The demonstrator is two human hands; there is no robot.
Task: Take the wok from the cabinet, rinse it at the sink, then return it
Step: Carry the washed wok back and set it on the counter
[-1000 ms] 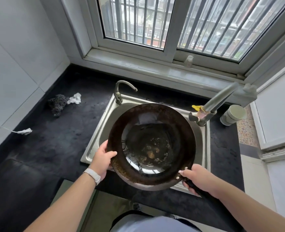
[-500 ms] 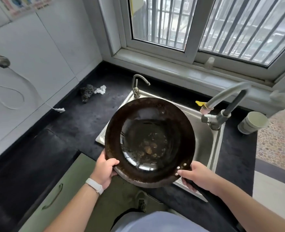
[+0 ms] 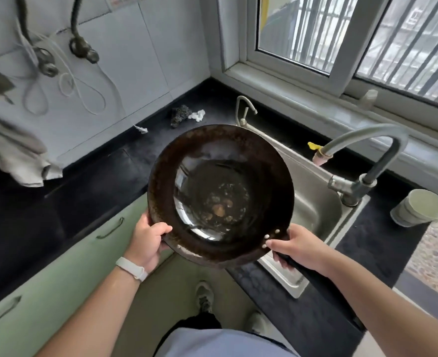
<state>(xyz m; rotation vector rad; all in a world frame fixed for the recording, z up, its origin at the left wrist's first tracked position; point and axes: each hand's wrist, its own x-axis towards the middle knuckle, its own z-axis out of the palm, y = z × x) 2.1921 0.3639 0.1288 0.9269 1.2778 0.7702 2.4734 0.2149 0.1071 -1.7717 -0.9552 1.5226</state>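
A dark, rust-stained wok (image 3: 220,194) with wet residue in its bottom hangs in the air over the counter's front edge, left of the steel sink (image 3: 313,210). My left hand (image 3: 148,240) grips the wok's near-left rim, thumb over the edge. My right hand (image 3: 292,247) is closed around the black handle at the near-right rim, beside the rivets. The wok tilts slightly toward me. Green cabinet doors (image 3: 58,266) are shut below the counter on the left.
A tall grey faucet (image 3: 367,161) arches over the sink, and a small faucet (image 3: 243,109) stands at its back corner. A pale cup (image 3: 419,207) lies on the black counter at right. A scrubber and white rag (image 3: 184,115) sit by the wall. A cloth (image 3: 14,155) hangs at left.
The wok has moved left and toward me, away from above the sink basin. My view has swung left, bringing the green cabinet doors and wall hoses into sight. Both hands keep their grips.
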